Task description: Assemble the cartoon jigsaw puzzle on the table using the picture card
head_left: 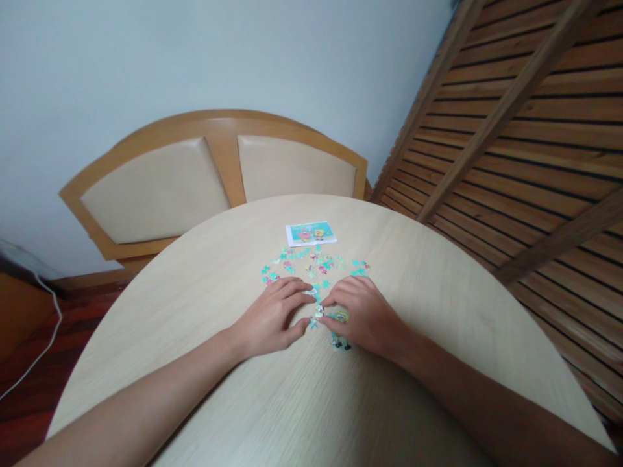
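My left hand (278,316) rests on the table with its thumb and fingers curved and apart. Its thumb tip is beside a small light puzzle piece (313,323). From the right, my right hand (363,312) pinches a pale puzzle piece (319,311) between thumb and forefinger. Under and below that hand lies a joined section of puzzle (341,342) with a yellow figure and black shoes, partly hidden by the fingers. Teal pieces (316,293) lie between the two hands, just beyond the fingertips.
Loose teal, pink and yellow puzzle pieces (324,263) are scattered beyond my hands. A printed picture card (311,233) lies behind them on the round wooden table (195,285). Past the table's far edge stands a padded headboard-like panel (156,191); wooden slats (487,155) rise at right.
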Available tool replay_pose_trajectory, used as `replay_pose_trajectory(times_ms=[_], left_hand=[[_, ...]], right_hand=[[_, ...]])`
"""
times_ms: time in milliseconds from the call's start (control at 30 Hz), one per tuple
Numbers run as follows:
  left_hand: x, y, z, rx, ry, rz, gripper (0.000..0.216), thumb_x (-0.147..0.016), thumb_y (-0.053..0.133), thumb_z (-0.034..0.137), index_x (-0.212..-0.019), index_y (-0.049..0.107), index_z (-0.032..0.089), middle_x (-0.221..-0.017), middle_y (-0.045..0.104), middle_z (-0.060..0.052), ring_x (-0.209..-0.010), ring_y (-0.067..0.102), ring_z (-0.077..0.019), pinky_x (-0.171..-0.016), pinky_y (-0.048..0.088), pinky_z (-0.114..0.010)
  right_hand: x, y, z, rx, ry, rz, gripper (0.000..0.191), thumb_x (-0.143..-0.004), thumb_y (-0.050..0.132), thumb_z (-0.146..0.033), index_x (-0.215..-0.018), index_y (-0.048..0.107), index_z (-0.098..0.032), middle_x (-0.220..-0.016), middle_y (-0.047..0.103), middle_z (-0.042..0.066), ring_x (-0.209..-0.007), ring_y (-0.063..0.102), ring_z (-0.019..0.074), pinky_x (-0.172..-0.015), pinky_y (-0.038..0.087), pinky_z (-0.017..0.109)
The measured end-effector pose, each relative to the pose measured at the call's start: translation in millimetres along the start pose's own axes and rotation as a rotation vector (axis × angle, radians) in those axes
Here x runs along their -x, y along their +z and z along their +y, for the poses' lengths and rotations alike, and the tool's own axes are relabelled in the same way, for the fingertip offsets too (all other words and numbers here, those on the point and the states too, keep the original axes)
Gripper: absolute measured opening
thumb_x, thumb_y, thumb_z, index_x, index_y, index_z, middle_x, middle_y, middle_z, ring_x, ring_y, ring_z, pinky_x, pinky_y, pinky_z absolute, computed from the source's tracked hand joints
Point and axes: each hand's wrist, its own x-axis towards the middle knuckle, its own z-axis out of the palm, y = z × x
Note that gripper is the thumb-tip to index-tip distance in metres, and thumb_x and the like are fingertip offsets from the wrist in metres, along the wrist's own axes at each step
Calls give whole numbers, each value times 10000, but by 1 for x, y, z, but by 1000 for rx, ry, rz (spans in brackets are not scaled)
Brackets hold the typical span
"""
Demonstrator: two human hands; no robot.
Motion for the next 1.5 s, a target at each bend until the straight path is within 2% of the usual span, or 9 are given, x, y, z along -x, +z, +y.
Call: replay_pose_trajectory(times_ms=[233, 400, 633, 1233, 1500], left_hand=[[-1, 5, 2, 0, -42, 64, 240, -925, 564, 192, -1147, 654, 208, -1271, 647, -105, -1247, 544, -285, -1106, 425, -503], [0, 0, -3, 30, 12, 18, 227, -971, 518, 168, -1095, 694, 237, -1262, 649, -81, -1252, 530, -264, -1103, 422, -476], [-2, -5, -4, 102, 11, 0, 120, -963, 577, 200, -989, 691, 224, -1222, 670, -68, -1246, 527, -260, -1092, 422, -461], [-2, -4, -4, 132, 8, 7, 136, -960, 583, 212, -973, 715, 238, -1202, 681, -71, -1237, 537, -267, -1081, 428, -469], [-2, -4, -5, 130, 20, -2, 128, -958, 589, 197, -979, 710, 233, -1195, 679, -68, -1236, 529, -260, -1087, 423, -457]], right_hand=[[3, -7, -12, -23, -79, -55, 210, -744, 842, -316, -833, 687, -207, -841, 723, 12, -904, 642, 225, -895, 375, 390], [5, -4, -20, -60, -103, -55, 228, -719, 869, -289, -835, 693, -203, -846, 733, 0, -908, 648, 216, -903, 369, 385], [4, -3, -20, -62, -92, -74, 215, -733, 873, -306, -844, 721, -202, -839, 736, 2, -897, 653, 217, -886, 371, 389], [4, -5, -18, -41, -76, -121, 191, -806, 821, -324, -953, 741, -232, -902, 754, 13, -930, 652, 220, -908, 372, 403], [5, -6, -19, -55, -88, -154, 142, -824, 805, -307, -935, 755, -235, -879, 734, 15, -912, 645, 214, -893, 382, 397]])
